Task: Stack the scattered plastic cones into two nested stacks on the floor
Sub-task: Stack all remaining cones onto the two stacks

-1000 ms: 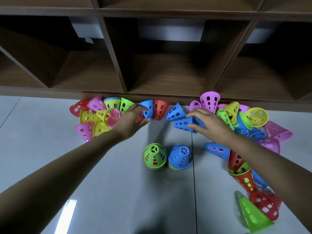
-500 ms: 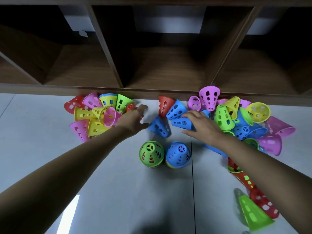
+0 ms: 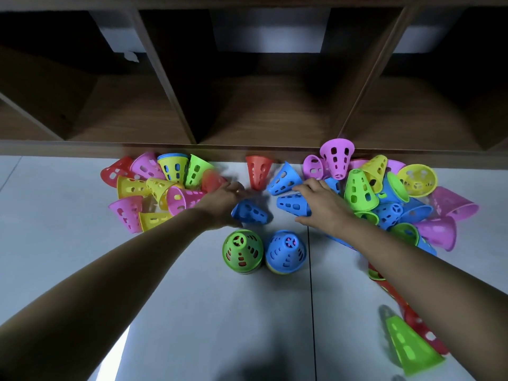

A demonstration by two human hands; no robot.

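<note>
From the head camera, the only view we have, we judge the job to be in its early gathering stage: two upright stacks stand on the floor [image 3: 192, 312] side by side, a green-topped stack [image 3: 242, 251] and a blue-topped stack [image 3: 286, 252], touching or nearly so, while most cones lie scattered along the foot of the wooden shelf [image 3: 247, 149].

Our left hand [image 3: 224, 200] reaches toward the left pile [image 3: 154, 188], fingers spread fairly wide and partly blurred. It seems to rest against a lying blue cone [image 3: 250, 211] just below it, but we cannot tell whether it grips anything. A red cone [image 3: 258, 171] stands mouth up just beyond the fingertips.

Our right hand [image 3: 320, 203] lies over another lying blue cone [image 3: 292, 204], fingers loosely curled about its wide end (a grasp forming, we think, not yet closed). A third blue cone [image 3: 284, 178] lies just above it, and the right pile [image 3: 398, 204] crowds against the wrist.

The next move, as we judge it, calls for closing on one cone per hand, turning each mouth down, and bringing it back to the stacks, which sit near, between our forearms.
</note>
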